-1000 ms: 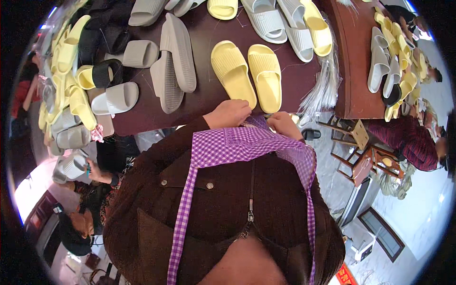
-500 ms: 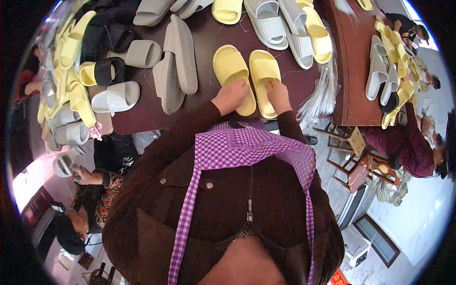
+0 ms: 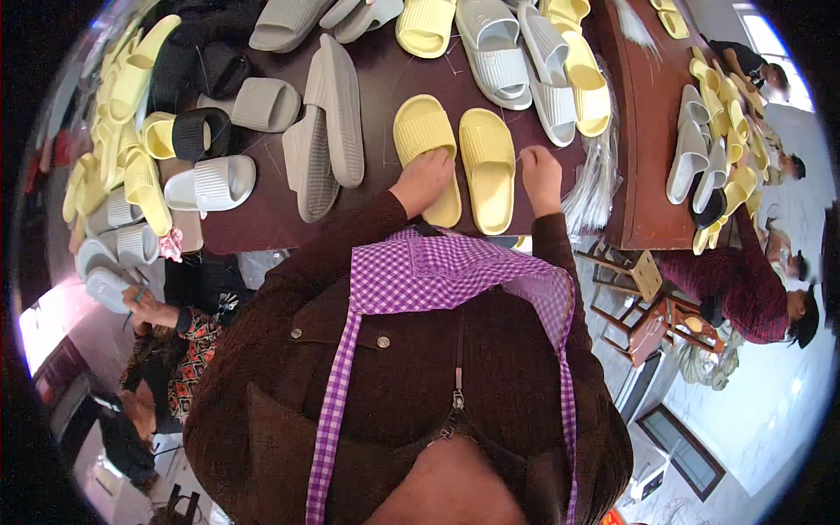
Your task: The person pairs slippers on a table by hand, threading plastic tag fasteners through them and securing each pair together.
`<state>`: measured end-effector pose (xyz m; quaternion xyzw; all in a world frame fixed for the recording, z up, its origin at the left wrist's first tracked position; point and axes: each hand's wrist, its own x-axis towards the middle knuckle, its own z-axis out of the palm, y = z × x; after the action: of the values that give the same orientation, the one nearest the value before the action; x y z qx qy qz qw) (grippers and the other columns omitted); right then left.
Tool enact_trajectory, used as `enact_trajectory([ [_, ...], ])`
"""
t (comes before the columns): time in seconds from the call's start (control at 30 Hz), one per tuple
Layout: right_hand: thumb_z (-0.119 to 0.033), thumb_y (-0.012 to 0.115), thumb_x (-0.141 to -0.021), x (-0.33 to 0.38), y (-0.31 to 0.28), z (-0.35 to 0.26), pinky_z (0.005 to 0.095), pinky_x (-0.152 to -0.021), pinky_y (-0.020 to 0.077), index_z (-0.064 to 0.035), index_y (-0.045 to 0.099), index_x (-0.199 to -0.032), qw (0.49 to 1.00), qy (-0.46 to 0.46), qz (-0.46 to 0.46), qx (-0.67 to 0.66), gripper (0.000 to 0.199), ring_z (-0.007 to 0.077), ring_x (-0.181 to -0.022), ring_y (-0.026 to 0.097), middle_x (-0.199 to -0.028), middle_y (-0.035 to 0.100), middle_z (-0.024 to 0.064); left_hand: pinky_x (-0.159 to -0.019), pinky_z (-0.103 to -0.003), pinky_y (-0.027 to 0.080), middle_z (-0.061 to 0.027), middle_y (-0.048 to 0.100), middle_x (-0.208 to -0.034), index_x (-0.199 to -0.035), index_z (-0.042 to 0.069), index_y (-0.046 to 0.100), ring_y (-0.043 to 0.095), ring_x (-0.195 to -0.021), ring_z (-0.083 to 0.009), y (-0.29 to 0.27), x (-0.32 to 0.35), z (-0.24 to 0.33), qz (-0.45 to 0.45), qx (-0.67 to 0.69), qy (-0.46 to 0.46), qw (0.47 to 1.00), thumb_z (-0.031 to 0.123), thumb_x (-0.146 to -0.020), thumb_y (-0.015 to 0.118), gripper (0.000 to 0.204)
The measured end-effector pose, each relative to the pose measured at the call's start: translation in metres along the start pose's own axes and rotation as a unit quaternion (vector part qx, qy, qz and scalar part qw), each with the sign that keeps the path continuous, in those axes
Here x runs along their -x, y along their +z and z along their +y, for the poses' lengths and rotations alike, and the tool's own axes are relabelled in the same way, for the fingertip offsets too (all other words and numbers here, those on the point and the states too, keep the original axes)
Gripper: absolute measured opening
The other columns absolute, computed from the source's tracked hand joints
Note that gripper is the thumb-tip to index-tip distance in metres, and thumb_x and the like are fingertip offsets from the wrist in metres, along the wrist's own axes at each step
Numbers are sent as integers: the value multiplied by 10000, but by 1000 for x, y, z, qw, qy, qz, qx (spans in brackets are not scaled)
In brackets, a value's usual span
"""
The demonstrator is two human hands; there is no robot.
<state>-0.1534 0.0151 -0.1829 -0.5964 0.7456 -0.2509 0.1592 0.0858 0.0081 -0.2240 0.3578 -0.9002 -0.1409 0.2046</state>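
Since the earlier frames both hands have travelled up from the apron's edge onto the bench point(image 3: 262, 232). The left hand point(image 3: 423, 182) now lies palm-down over the heel half of the left yellow slide point(image 3: 422, 131), fingers spread and pressing it, not clenched round it. The right hand point(image 3: 541, 175) has come to rest just beside the right yellow slide point(image 3: 488, 162), at about three o'clock from it, its fingers curled loosely; whether it pinches anything cannot be told, though a thin pale strand seems to run from its knuckles.

The pair sits side by side, toes pointing to twelve o'clock, near the bench's front edge and directly ahead of the person. Judging by this, the step in hand is squaring up the yellow pair; the next move would call for a firm hold on both slides at once, so the right hand has to close onto its slide.

At nine o'clock from the pair two grey slides point(image 3: 325, 131) stand on edge, leaning together. A sheaf of clear bags point(image 3: 595, 184) lies at three o'clock. The purple checked apron point(image 3: 437, 276) and brown jacket hide the bench's near edge and both wrists. Slides at the top rim are cut off, and the fisheye bends everything toward the edges. Other people at the far left and right are small and hard to read.
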Motion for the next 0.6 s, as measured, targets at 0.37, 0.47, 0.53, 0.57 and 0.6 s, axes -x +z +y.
enact_trajectory([
  [0.37, -244, 583, -776, -84, 56, 21, 381, -666, 472, -1, 644, -841, 994, -15, -94, 53, 259, 321, -749, 616, -768, 634, 174, -732, -312, 464, -115, 507, -898, -942, -21, 535, 533, -842, -229, 5, -5, 1, -12, -69, -35, 997, 97, -731, 510, 243],
  [0.47, -237, 585, -774, -87, 61, 13, 371, -665, 473, -4, 645, -846, 994, -44, -90, 36, 251, 307, -743, 617, -764, 636, 166, -737, -311, 466, -115, 508, -908, -982, -29, 531, 533, -845, -230, 6, -4, -3, -1, -66, -49, 997, 97, -742, 505, 273],
  [0.53, -214, 589, -775, -86, 59, -14, 354, -660, 474, -6, 640, -851, 995, -71, -70, -14, 227, 281, -725, 620, -762, 639, 152, -742, -310, 468, -118, 510, -919, -1029, -38, 524, 533, -847, -232, 6, -4, -4, -2, -49, -63, 997, 97, -752, 499, 309],
  [0.57, -214, 589, -775, -88, 61, -27, 354, -660, 474, -6, 640, -851, 995, -71, -72, -14, 227, 281, -725, 620, -762, 639, 152, -742, -310, 468, -118, 510, -919, -1029, -38, 524, 533, -847, -232, 6, -3, -5, -3, -48, -65, 997, 97, -752, 499, 309],
  [0.6, -188, 592, -773, -89, 63, -38, 336, -651, 472, -5, 633, -856, 987, -91, -113, -70, 205, 251, -712, 616, -765, 638, 138, -744, -311, 469, -119, 511, -925, -1045, -39, 519, 535, -855, -232, 6, -3, -6, -6, -48, -61, 997, 97, -754, 497, 322],
])
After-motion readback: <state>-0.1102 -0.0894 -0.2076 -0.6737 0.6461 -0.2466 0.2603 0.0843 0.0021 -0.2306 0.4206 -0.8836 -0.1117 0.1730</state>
